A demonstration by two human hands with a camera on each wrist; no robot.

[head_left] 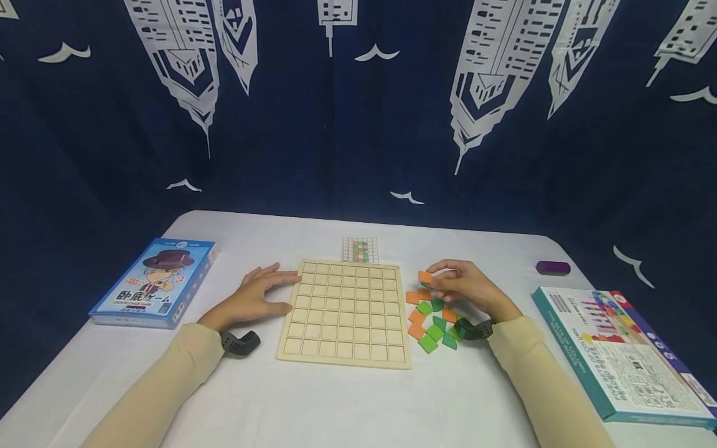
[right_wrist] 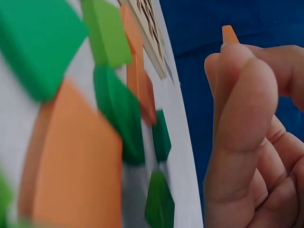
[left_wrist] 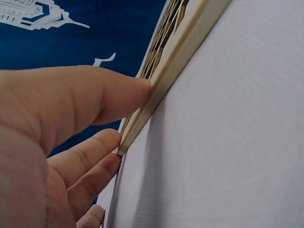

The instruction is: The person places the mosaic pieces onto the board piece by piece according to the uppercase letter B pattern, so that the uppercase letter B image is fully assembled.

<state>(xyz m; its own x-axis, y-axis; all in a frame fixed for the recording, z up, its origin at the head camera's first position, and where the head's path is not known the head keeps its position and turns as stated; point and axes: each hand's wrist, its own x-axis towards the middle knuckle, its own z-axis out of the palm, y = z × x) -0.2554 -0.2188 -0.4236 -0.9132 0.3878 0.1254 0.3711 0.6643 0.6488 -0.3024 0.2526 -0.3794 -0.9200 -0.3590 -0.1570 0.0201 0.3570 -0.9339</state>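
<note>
A square wooden grid board (head_left: 347, 314) lies in the middle of the white table. My left hand (head_left: 254, 297) touches its left edge; in the left wrist view the thumb (left_wrist: 126, 92) presses on the rim, fingers fairly straight. To the right of the board, my right hand (head_left: 465, 286) pinches an orange square tile (head_left: 425, 277) between thumb and fingertips, raised above the table. In the right wrist view only a corner of that orange tile (right_wrist: 230, 34) shows past the fingers. Beneath and beside this hand lie loose orange, light green and dark green tiles (head_left: 434, 333).
A small printed pattern card (head_left: 360, 249) lies behind the board. The blue game box (head_left: 157, 283) stands at the left, a larger teal-edged box (head_left: 627, 354) at the right. A purple object (head_left: 552, 267) lies near the back right. A dark blue curtain (head_left: 336, 124) hangs behind.
</note>
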